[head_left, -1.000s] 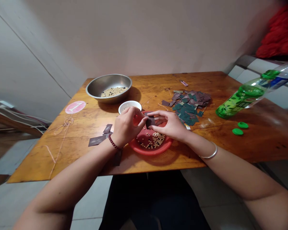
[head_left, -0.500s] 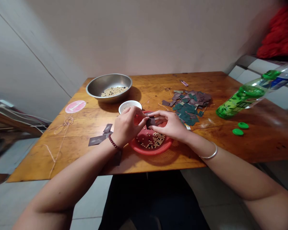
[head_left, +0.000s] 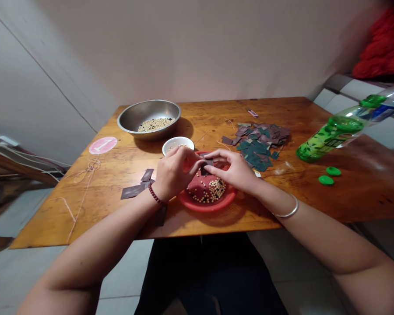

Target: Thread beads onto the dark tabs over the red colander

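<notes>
My left hand and my right hand meet above a red plastic basket. Between their fingertips they pinch a small dark brown piece, flat like cloth or paper. Pale and black beans lie in the basket below, mostly toward its right side. Just behind my left hand a white bowl with beans in it is partly covered. Several dark flat pieces rest on the table beside my left wrist. My fingers hide part of the held piece.
A steel bowl of mixed beans stands at the back left. Behind my right hand spreads a pile of brown and green pieces. Green-capped bottles and two green caps are at right; thread and a round label at left.
My right thumb and fingers have shifted slightly on the brown piece, which now sits a little differently between my hands. My left hand has hardly moved.
</notes>
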`<action>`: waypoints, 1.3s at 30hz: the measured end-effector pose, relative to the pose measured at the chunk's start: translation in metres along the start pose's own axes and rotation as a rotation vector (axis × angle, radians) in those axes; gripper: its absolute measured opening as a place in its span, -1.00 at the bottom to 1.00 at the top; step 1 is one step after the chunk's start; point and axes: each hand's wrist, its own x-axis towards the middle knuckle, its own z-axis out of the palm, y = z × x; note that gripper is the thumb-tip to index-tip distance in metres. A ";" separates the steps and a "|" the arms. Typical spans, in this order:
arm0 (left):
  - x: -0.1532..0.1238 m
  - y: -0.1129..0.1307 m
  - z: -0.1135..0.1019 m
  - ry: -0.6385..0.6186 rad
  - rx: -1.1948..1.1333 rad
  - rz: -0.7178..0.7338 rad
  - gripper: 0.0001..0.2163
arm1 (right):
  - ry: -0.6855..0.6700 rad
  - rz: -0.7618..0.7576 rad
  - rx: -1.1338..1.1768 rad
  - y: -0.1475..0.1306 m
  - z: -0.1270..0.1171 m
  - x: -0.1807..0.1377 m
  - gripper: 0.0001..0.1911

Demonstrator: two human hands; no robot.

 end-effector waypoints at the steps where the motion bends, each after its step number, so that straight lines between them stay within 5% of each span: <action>1: 0.000 0.000 0.000 -0.004 -0.001 0.002 -0.81 | 0.004 0.005 0.003 0.000 0.000 0.000 -0.67; 12: 0.000 -0.002 0.000 -0.068 -0.019 0.004 -0.84 | 0.012 -0.015 0.035 0.002 0.000 0.001 -0.79; 39: -0.001 0.000 0.000 -0.079 0.014 0.077 -0.87 | -0.040 -0.017 -0.136 -0.002 0.000 -0.002 -0.54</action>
